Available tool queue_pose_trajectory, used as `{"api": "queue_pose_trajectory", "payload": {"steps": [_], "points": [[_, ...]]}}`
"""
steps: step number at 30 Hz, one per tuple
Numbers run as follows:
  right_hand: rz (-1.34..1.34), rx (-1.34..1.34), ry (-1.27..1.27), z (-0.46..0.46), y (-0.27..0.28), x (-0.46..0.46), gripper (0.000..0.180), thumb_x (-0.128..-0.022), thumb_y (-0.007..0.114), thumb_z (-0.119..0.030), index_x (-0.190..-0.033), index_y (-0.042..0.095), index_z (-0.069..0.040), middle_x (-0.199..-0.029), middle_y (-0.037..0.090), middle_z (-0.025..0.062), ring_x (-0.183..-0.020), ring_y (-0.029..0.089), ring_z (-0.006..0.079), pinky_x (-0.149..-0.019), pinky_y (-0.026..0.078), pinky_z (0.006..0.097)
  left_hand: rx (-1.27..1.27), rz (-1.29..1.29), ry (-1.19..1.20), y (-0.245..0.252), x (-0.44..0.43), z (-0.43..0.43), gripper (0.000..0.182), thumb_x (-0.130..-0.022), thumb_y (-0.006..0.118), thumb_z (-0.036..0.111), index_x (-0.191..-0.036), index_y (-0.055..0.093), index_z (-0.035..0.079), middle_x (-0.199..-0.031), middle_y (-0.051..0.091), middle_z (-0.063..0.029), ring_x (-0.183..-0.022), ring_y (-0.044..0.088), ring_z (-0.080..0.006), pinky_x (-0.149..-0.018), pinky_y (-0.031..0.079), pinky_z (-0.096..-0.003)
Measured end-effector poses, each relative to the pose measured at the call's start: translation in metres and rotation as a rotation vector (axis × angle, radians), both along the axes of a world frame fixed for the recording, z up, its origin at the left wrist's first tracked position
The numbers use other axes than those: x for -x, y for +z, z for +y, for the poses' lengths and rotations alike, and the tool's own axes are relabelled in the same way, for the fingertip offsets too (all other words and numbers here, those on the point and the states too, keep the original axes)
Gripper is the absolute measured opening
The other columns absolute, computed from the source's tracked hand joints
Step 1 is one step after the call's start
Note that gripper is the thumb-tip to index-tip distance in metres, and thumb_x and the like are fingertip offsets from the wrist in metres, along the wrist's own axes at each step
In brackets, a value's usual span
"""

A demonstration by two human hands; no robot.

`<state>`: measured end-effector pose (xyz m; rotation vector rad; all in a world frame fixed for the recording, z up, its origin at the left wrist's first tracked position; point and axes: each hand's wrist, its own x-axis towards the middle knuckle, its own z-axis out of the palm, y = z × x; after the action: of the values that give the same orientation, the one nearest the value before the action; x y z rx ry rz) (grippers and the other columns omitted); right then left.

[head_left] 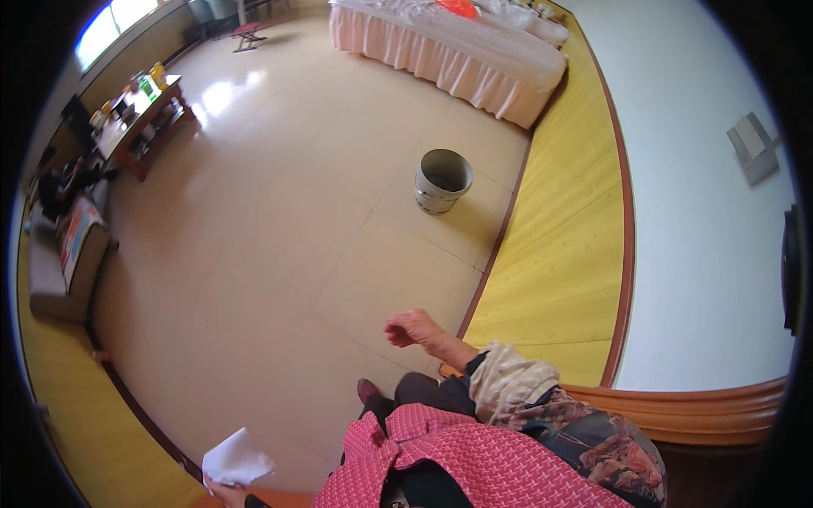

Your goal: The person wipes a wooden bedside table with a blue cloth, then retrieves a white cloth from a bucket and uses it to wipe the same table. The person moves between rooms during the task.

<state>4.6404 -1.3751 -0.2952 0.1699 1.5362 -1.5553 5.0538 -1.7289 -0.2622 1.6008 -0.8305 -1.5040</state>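
At the lower left, my left hand [230,494] grips a white sheet [236,458] with a ragged edge, paper or thin cloth. Part of this hand lies beyond the bottom rim. My right hand [413,328] is held out in front of my body, loosely curled, with a gap between thumb and fingers. I see nothing in it. The floor and the yellow wall panelling [559,254] lie beyond that hand. Farther ahead, a grey bucket [437,202] stands upright on the tiles; its inside looks dark, and I cannot tell whether it holds anything.
A table with a pink pleated skirt [438,79] stands along the right wall. At left are a low table [113,136] with bottles and a sofa [60,298] with a seated person [54,190]. A small red stool [246,30] is far back. Wooden trim [686,413] runs beside me.
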Motion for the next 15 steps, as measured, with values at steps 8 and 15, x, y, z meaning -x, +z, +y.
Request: {"api": "queue_pose_trajectory", "payload": {"steps": [8, 15], "points": [[-0.111, -0.404, -0.592, 0.041, -0.049, 0.07, 0.029, -0.081, 0.05, -0.026, -0.059, 0.054, -0.009, -0.051, 0.05, 0.0043, -0.039, 0.046, 0.0153, -0.037, 0.035, 0.0291, -0.1, 0.26, -0.703, -0.01, 0.299, -0.117, 0.039, -0.089, 0.052, 0.041, -0.103, 0.058, 0.006, -0.096, 0.062, -0.0071, -0.083, 0.061, -0.0205, -0.073, 0.051, -0.0355], [-0.317, -0.303, -0.986, -0.003, -0.066, 0.221, 0.025, -0.083, 0.053, -0.028, -0.064, 0.05, -0.011, -0.051, 0.045, 0.0017, -0.04, 0.045, 0.0167, -0.04, 0.044, 0.0343, -0.246, 0.338, -1.016, -0.013, 0.59, -0.167, 0.037, -0.092, 0.05, 0.036, -0.113, 0.055, 0.006, -0.1, 0.06, -0.0062, -0.088, 0.059, -0.0187, -0.077, 0.05, -0.034]]}}
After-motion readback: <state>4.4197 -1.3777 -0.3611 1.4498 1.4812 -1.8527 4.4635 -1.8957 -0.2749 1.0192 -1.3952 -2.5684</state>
